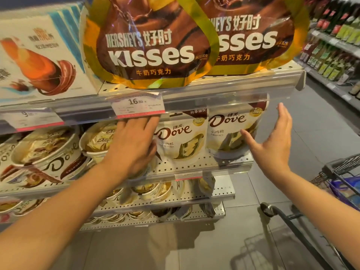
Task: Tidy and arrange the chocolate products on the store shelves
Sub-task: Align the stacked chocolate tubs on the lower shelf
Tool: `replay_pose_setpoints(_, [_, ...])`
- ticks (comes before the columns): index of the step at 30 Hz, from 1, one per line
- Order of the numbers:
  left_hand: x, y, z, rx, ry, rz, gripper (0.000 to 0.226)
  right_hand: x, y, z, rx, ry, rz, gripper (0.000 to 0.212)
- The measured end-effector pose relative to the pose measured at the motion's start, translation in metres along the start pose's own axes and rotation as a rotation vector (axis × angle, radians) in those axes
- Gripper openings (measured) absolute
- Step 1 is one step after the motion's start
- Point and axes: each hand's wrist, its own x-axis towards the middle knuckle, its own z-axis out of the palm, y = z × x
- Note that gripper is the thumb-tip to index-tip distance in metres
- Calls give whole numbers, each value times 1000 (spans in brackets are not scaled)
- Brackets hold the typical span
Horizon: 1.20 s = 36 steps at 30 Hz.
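Head view, near to far. Both forearms reach up and forward from the lower frame toward the middle shelf [194, 168]. Hands are well apart, one at each flank of a pair of white Dove pouches. Left hand [134, 145]: palm down, fingers extended in under the price rail [175, 100], lying against the left edge of the left Dove pouch [181, 137]; fingertips are hidden by the price tag [137, 105], so whether they curl on anything cannot be told. Right hand [272, 141]: open, fingers straight and spread, palm facing left, thumb touching or just short of the front of the right Dove pouch [231, 131]. It holds nothing. Both pouches stand upright, long axis vertical, side by side at the right end of the shelf, faces outward; the right one sits slightly higher and looks a little tilted. Judgement: the pouches lie between the hands, so the coming move is likely an inward squeeze or straightening; the right hand is nearer the tilted pouch, the left already braces the other. Left of the pouches, Dove tubs [50, 152] lean at mixed angles. Shelf above: two Hershey's Kisses bags [150, 53] overhang the front edge, beside a white box [39, 55]. Lower right: a trolley [331, 191].
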Motion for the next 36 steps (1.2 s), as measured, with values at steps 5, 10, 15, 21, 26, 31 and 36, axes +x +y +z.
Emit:
replay_pose_setpoints(5, [-31,-40,-7,-43,-73,141,58,-36,-38,21,7,41,-345,37])
replay_pose_setpoints(10, [-65,-93,-6,-265,-24,149,43,-72,-100,70,-6,-324,-543,24])
replay_pose_setpoints(15, [-64,-138,3,-338,-166,185,55,-72,-153,108,-207,-459,-650,49])
replay_pose_setpoints(21, [-76,-164,-13,-105,-203,-100,59,-54,-184,120,-532,-573,-763,48])
replay_pose_setpoints(26, [-90,-175,-5,-135,-264,-186,43,-52,-202,122,-525,-724,-761,37])
replay_pose_setpoints(31, [-97,-200,5,-309,-266,-216,49,-58,-218,129,-553,-718,-784,35])
replay_pose_setpoints(36, [-112,-223,1,-531,-150,-87,47,-67,-223,131,-595,-633,-844,36])
